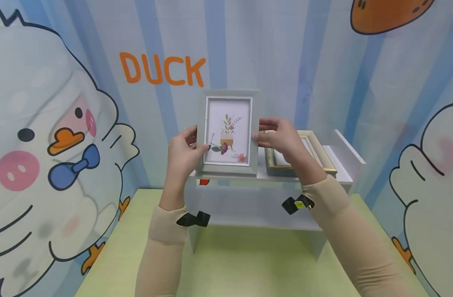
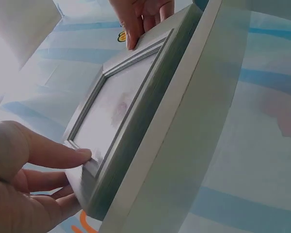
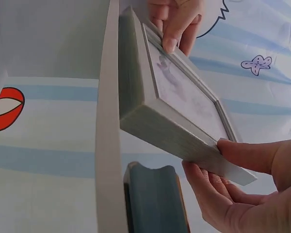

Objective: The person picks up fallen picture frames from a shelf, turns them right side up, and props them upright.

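Striped backdrop (image 1: 245, 49) spans the view's top; at centre, left hand (image 1: 183, 150) and right hand (image 1: 281, 136) fingers pinch opposite sides of the grey frame (image 1: 228, 132) at the white shelf (image 1: 254, 206). Even pressure should keep it level.

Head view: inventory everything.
Flat table: 1, pale green, below
Tiered shelf: 1, white, on table
Rectangular gilt frame: 1, gold, on shelf
Rectangular floral frame: 1, pale grey, centre
Striped cloth backdrop: 1, blue-white, behind
Printed ducks: 2, white, backdrop's sides
DUCK lettering: 1, orange, upper left
Rounded motif: 1, orange, top right
Small motif: 1, red, behind shelf
Wrist devices: 2, black, both wrists
Sleeves: 2, beige, both arms
Left grip: 1, bare, floral frame's left
Right grip: 1, bare, opposite edge
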### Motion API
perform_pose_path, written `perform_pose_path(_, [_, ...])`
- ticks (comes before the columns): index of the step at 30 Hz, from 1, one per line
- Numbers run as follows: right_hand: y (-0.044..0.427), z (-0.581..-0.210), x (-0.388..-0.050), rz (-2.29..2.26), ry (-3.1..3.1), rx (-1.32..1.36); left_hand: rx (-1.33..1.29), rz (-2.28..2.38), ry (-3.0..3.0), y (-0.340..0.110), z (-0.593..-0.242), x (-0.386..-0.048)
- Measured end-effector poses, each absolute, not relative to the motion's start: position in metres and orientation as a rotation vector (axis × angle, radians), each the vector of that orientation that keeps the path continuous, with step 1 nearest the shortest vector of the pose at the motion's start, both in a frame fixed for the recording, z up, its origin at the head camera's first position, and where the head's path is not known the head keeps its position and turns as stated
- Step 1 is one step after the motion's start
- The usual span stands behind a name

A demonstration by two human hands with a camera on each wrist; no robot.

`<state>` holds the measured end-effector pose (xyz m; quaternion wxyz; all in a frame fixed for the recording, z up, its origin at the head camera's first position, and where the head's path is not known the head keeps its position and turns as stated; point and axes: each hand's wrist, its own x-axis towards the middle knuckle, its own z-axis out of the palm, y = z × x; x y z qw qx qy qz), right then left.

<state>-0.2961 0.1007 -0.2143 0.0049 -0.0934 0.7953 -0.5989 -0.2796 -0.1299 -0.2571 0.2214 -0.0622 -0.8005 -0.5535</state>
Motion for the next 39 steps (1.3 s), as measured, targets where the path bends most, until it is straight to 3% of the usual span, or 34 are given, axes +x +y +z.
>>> perform_pose_path(39, [0.094,-0.229,-0.293,-1.947,2.872,-0.390,-0.178,-1.388,-2.137,-0.128,-0.265,-0.273])
